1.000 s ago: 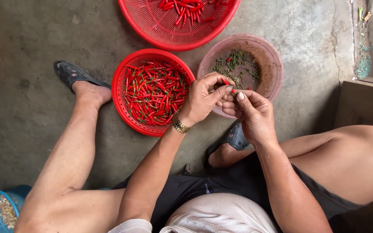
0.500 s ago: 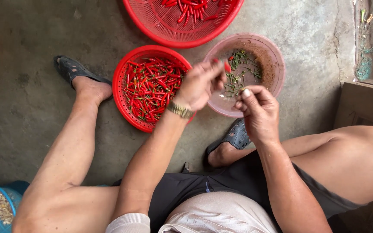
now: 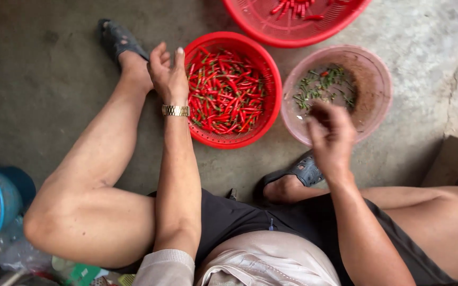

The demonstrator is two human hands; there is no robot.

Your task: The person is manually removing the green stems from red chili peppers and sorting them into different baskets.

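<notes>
Destemming step: the left hand (image 3: 168, 73), loosely open and empty, hovers beside the red basket of chillies (image 3: 231, 87). The right hand (image 3: 331, 132), blurred, grip unclear, hangs over the pink bowl of stems (image 3: 372, 87). The next move calls for pinching one chilli.

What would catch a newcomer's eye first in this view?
The red basket heaped with red chillies, on the floor at centre. The left hand, wearing a gold watch, hovers at its left rim. The blurred right hand hangs over the near edge of the pink bowl of green stems.

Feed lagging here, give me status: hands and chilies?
Left hand open beside red chili basket. Right hand blurred over pink stem bowl, grip unclear. Nothing between.
</notes>
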